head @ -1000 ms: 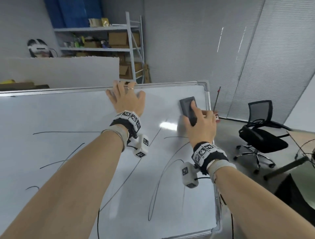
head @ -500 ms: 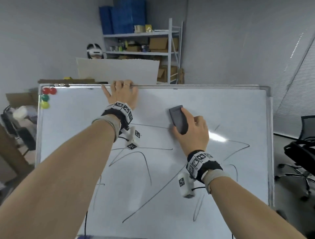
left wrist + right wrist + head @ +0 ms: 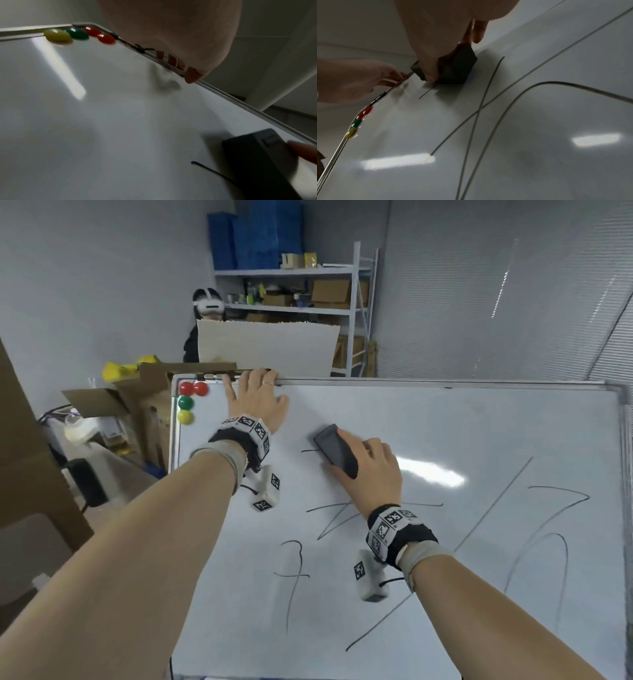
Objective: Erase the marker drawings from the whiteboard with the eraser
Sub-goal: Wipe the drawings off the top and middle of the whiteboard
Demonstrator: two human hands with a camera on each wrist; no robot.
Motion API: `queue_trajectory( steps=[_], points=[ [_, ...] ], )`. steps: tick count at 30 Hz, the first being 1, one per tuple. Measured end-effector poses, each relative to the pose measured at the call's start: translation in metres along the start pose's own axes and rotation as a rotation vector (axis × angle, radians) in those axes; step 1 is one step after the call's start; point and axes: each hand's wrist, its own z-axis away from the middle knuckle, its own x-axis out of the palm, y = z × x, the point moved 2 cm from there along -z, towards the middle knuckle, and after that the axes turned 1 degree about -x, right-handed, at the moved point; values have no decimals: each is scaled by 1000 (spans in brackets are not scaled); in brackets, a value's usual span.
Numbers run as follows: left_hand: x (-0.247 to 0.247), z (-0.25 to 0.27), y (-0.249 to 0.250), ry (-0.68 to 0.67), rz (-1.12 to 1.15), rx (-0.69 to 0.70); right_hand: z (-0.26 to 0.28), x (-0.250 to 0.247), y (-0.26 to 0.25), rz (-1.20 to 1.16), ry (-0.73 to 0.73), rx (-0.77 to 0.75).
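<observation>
The whiteboard (image 3: 479, 422) tilts away from me, with black marker lines (image 3: 548, 542) over its middle and lower part. My right hand (image 3: 371, 470) grips the dark grey eraser (image 3: 334, 450) and presses it flat on the upper board. A short stroke (image 3: 308, 451) sticks out from the eraser's left side. In the right wrist view the eraser (image 3: 457, 67) is pinched between thumb and fingers. My left hand (image 3: 257, 402) lies on the board, its fingertips on the top rim. The left wrist view shows the eraser (image 3: 254, 155) at the lower right.
Red (image 3: 193, 388), green (image 3: 185, 402) and yellow (image 3: 185, 417) magnets sit in the board's top left corner. Cardboard boxes (image 3: 137, 392) stand left of the board. Behind it are a white panel (image 3: 267, 347), a person in a headset (image 3: 207, 302) and metal shelving (image 3: 356, 302).
My right hand has carried the eraser leftward across the upper board, from near the right edge to left of centre. My left hand has slid left along the top rim toward the magnets.
</observation>
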Motion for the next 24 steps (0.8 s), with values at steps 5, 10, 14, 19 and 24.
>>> queue_trajectory(
  steps=[5,10,14,19,24],
  points=[
    [9,10,2,17,109,-23,-11,2,-10,21,39,-89],
    [13,18,0,26,72,40,7,23,-30,48,-105,-310],
    [13,20,0,46,85,64,-7,5,-18,82,-78,-297],
    [15,24,-3,49,86,67,-27,-10,-5,70,58,-47],
    [18,23,-9,52,51,76,39,22,-28,54,-115,-350]
  ],
)
